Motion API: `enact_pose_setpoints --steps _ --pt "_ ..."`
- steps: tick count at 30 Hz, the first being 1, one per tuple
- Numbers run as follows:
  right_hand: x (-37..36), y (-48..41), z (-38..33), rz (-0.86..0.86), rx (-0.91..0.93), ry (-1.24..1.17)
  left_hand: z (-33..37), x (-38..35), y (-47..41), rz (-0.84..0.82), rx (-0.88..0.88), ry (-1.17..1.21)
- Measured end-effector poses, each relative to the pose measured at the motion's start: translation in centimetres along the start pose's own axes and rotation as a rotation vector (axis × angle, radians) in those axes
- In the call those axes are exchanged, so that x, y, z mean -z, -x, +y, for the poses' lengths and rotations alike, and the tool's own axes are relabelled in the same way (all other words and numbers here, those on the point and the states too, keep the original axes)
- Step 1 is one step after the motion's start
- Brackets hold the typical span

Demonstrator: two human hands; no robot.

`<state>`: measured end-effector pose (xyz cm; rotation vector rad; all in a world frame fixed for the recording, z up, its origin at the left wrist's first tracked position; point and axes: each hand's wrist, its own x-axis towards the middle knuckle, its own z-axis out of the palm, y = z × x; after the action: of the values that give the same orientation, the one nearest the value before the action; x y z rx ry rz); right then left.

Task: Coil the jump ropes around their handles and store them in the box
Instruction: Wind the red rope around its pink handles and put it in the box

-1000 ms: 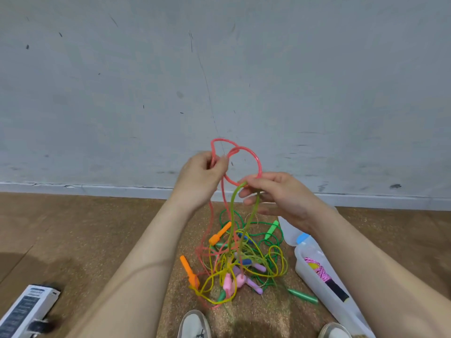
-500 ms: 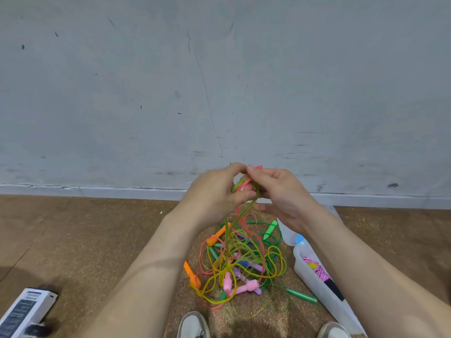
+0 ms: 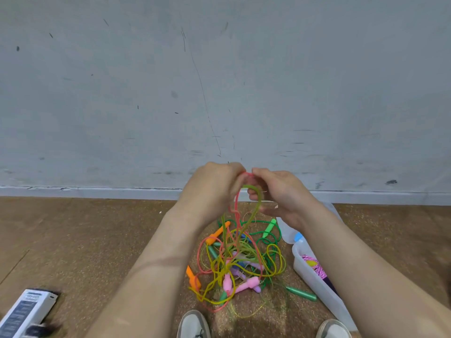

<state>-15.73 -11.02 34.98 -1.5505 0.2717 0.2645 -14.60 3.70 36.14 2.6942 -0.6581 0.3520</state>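
Observation:
A tangle of jump ropes [image 3: 240, 264] lies on the brown floor, with orange, pink, green and purple handles among yellow, green and pink cords. My left hand [image 3: 214, 189] and my right hand [image 3: 280, 193] meet above the pile, fingertips almost touching. Both pinch a pink cord [image 3: 235, 208] at its top, and a yellow-green cord [image 3: 256, 206] loops over my right fingers. These cords hang down into the tangle. A clear plastic box [image 3: 314, 276] stands to the right, with a pink coiled rope [image 3: 314, 265] inside.
A grey wall [image 3: 219, 93] with a white skirting rises just behind the pile. A white and black device [image 3: 24, 311] lies at the lower left. My two shoes [image 3: 194, 325] show at the bottom edge. The box lid [image 3: 288, 230] lies beyond the box.
The big pink loop held apart a second ago has collapsed. My hands have come together, fingertips almost touching, and the hanging cords have dropped closer to the pile.

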Motion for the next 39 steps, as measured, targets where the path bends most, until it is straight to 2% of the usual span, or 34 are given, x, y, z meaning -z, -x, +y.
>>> enact_pose_setpoints --steps 2,4,5,6,8,11,13,15,17,18,19,20,21,23,24,25,26,27,29,30,32,33,36,37,39 --pt "0.1 -0.1 0.0 0.065 0.011 -0.014 -0.1 0.1 0.0 0.093 0.003 -0.027" --pt "0.5 -0.6 0.3 0.191 0.067 0.083 0.1 0.7 -0.2 0.238 -0.025 -0.048" --pt "0.9 -0.8 0.4 0.228 0.114 0.129 0.2 1.3 -0.3 0.303 -0.027 -0.004" --pt "1.3 -0.9 0.4 0.193 0.167 0.144 0.4 2.0 -0.3 0.348 -0.021 0.087" --pt "1.6 -0.5 -0.1 -0.108 0.25 0.073 1.0 3.1 -0.5 0.37 0.002 0.348" --pt "1.0 -0.1 0.2 -0.622 0.167 -0.027 2.0 3.8 -0.7 0.398 0.111 0.672" --pt "0.4 -0.3 1.3 -0.846 0.051 0.038 2.2 4.3 -1.0 0.489 0.224 0.912" --pt "0.0 -0.5 2.8 -0.947 -0.009 0.285 1.5 5.4 -1.3 0.654 0.329 1.175" --pt "0.6 -1.2 4.4 -0.884 0.066 0.682 0.0 7.1 -1.1 0.849 0.396 1.414" --pt "1.0 -1.5 5.0 -0.773 0.097 0.841 -1.0 7.7 -0.9 0.931 0.412 1.474" --pt "1.4 -1.9 5.2 -0.637 0.126 0.923 -2.0 8.0 -0.6 0.979 0.44 1.463" --pt "1.7 -2.1 5.2 -0.505 0.141 0.901 -3.2 8.0 -0.3 0.982 0.499 1.375" --pt "1.9 -2.3 4.9 -0.387 0.152 0.802 -4.3 7.8 0.1 0.939 0.573 1.216" --pt "1.9 -2.2 3.4 -0.168 0.236 0.595 -6.4 6.3 0.8 0.707 0.725 0.69" --pt "1.7 -2.0 2.4 -0.086 0.305 0.539 -6.8 5.6 1.0 0.566 0.755 0.401" --pt "1.5 -1.7 1.4 -0.039 0.387 0.522 -6.5 5.1 1.0 0.48 0.696 0.221" --pt "1.2 -1.4 0.6 -0.028 0.472 0.535 -5.5 4.8 0.8 0.412 0.574 0.187" --pt "0.9 -1.1 0.0 -0.035 0.549 0.569 -4.3 4.2 0.6 0.326 0.443 0.286" --pt "0.4 -0.3 -0.7 -0.05 0.655 0.635 -1.4 2.9 0.4 0.01 0.235 0.534" --pt "0.4 -0.1 -0.8 -0.051 0.68 0.64 -0.3 2.0 0.5 -0.151 0.175 0.566" --pt "0.9 -0.1 -1.0 -0.007 0.691 0.629 0.8 1.1 0.6 -0.319 0.117 0.522" --pt "1.3 -0.3 -1.0 0.022 0.68 0.617 0.7 1.3 0.5 -0.331 0.117 0.475" --pt "2.2 -0.6 -0.6 0.018 0.654 0.569 0.4 2.6 0.1 -0.224 0.093 0.361" --pt "2.3 -0.6 -0.5 -0.024 0.628 0.533 0.6 2.9 0.0 -0.2 0.069 0.395" --pt "2.2 -0.8 0.2 -0.118 0.521 0.474 1.4 3.1 0.1 -0.139 0.067 0.619"
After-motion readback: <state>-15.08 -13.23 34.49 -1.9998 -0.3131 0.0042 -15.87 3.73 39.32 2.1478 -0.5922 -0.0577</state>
